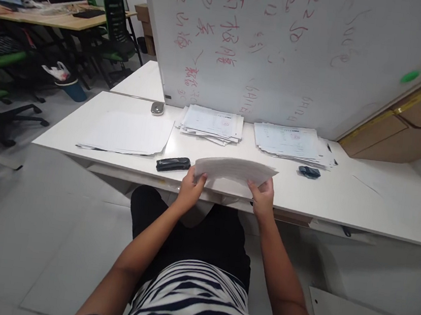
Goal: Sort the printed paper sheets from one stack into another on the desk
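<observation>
Both hands grip a bent stack of paper sheets [235, 173] just above the front edge of the white desk. My left hand [191, 188] pinches its left end, thumb on the near side. At the right end, my right hand [261, 197] holds it the same way, fingers behind the paper. A black stapler [173, 164] lies on the desk just left of my left hand. Beyond the held sheets sit two piles of printed papers, a left pile [212, 123] and a right pile [287, 140]. Blank-looking sheets [129, 133] lie to the left.
A whiteboard [240, 43] with red writing stands along the back of the desk [373, 208]. On the desk are a small dark object [309, 172] and a rounded grey object [157, 108]. Cardboard boxes [410, 120] stand at the right. Part of another person's arm shows far left.
</observation>
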A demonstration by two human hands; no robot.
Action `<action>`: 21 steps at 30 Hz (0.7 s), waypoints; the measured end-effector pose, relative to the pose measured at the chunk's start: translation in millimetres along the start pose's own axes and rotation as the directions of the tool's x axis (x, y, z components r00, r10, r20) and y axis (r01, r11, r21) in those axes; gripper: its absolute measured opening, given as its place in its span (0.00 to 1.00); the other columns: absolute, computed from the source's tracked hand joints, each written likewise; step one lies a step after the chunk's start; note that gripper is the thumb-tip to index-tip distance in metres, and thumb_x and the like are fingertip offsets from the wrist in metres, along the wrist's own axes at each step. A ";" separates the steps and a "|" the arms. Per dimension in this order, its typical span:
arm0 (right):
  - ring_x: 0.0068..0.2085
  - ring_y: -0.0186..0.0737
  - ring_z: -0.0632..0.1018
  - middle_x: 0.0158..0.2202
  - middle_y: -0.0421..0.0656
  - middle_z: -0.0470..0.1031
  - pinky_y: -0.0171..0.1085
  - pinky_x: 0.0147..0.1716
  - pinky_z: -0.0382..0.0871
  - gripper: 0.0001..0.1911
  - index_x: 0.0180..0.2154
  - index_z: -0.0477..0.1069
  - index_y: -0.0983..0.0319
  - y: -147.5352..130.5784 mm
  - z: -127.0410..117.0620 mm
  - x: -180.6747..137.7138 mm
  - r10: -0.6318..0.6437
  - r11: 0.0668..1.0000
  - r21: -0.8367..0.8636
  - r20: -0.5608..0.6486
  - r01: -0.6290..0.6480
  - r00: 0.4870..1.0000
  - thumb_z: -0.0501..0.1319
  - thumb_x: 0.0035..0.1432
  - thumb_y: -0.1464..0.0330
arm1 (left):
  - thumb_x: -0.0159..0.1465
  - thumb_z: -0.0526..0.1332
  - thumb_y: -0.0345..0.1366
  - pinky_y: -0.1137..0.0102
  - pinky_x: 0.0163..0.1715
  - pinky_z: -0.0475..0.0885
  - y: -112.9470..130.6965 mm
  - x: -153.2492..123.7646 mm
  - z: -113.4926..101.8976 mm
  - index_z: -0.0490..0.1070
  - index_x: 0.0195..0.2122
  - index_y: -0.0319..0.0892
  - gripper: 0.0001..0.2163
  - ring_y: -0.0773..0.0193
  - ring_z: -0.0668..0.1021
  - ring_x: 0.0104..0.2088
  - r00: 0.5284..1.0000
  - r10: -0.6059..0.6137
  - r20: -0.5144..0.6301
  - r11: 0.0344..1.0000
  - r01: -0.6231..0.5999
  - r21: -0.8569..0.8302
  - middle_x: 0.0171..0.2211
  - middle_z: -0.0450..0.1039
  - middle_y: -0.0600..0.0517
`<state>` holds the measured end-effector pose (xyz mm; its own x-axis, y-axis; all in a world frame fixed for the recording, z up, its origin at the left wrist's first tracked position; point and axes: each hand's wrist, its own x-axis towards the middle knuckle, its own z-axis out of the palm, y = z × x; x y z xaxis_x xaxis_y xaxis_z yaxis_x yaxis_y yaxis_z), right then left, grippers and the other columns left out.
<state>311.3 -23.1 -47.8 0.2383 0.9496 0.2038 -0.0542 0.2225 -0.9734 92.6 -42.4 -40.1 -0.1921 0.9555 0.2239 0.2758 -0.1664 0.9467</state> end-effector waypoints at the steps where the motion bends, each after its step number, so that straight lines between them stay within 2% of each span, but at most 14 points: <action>1: 0.52 0.43 0.73 0.50 0.46 0.74 0.47 0.56 0.64 0.29 0.51 0.64 0.58 -0.2 1.7 -1.1 -0.004 1.000 -0.025 0.009 0.004 1.000 0.67 0.49 0.58 | 0.64 0.56 0.45 0.64 0.48 0.69 -0.6 0.2 0.6 0.67 0.51 0.45 0.17 0.59 0.75 0.47 1.000 0.001 -0.006 1.000 -0.001 0.002 0.46 0.74 0.48; 7: 0.61 0.44 0.66 0.61 0.49 0.63 0.48 0.60 0.59 0.38 0.60 0.53 0.55 0.5 5.8 2.0 0.013 0.998 -0.064 0.057 -0.009 0.998 0.65 0.52 0.56 | 0.65 0.54 0.44 0.65 0.46 0.69 -3.4 -1.4 0.7 0.68 0.48 0.45 0.14 0.60 0.75 0.45 0.999 0.033 -0.034 0.999 -0.032 0.028 0.43 0.74 0.48; 11: 0.64 0.44 0.62 0.64 0.49 0.59 0.47 0.63 0.54 0.36 0.58 0.57 0.56 4.1 3.2 7.2 0.062 0.993 -0.105 0.025 -0.059 0.998 0.66 0.51 0.56 | 0.66 0.53 0.43 0.65 0.46 0.69 -3.7 -3.1 -3.2 0.68 0.46 0.44 0.13 0.59 0.75 0.45 0.995 0.096 -0.020 0.995 -0.095 0.030 0.42 0.74 0.49; 14: 0.60 0.44 0.67 0.58 0.47 0.67 0.48 0.61 0.57 0.30 0.53 0.62 0.56 2.7 1.6 9.0 0.028 0.997 -0.072 -0.005 -0.028 1.000 0.66 0.51 0.57 | 0.66 0.51 0.42 0.64 0.46 0.69 -6.3 -3.4 -3.9 0.68 0.46 0.44 0.12 0.59 0.75 0.46 0.993 0.114 0.019 0.993 -0.114 0.041 0.42 0.73 0.48; 17: 0.50 0.44 0.75 0.46 0.45 0.76 0.48 0.55 0.65 0.21 0.44 0.68 0.58 -0.1 1.1 7.5 0.024 0.999 -0.046 -0.010 -0.025 1.000 0.67 0.49 0.58 | 0.66 0.51 0.42 0.63 0.48 0.69 -10.3 -1.9 -1.2 0.67 0.47 0.44 0.12 0.58 0.75 0.47 0.992 0.119 0.047 0.991 -0.121 0.053 0.42 0.73 0.47; 19: 0.47 0.45 0.77 0.42 0.44 0.78 0.48 0.53 0.67 0.20 0.41 0.70 0.59 -0.3 0.4 6.2 0.052 0.998 -0.041 -0.026 -0.053 0.998 0.68 0.48 0.57 | 0.66 0.52 0.42 0.62 0.49 0.69 -9.1 -0.8 0.3 0.66 0.48 0.43 0.13 0.58 0.75 0.47 0.991 0.121 0.049 0.991 -0.123 0.048 0.42 0.73 0.47; 21: 0.46 0.45 0.77 0.42 0.45 0.79 0.48 0.52 0.67 0.20 0.40 0.71 0.60 1.9 -1.5 6.4 0.069 0.996 -0.048 -0.035 -0.071 0.997 0.69 0.47 0.57 | 0.66 0.53 0.42 0.62 0.50 0.69 -1.4 -2.3 -1.5 0.62 0.53 0.44 0.16 0.58 0.74 0.49 0.988 0.156 0.004 0.987 -0.156 0.044 0.47 0.71 0.44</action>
<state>314.1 -16.9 -48.5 0.2676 0.9544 0.1323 -0.0243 0.1440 -0.9893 91.3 -44.7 -41.6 -0.1427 0.9189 0.3678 0.3432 -0.3025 0.8892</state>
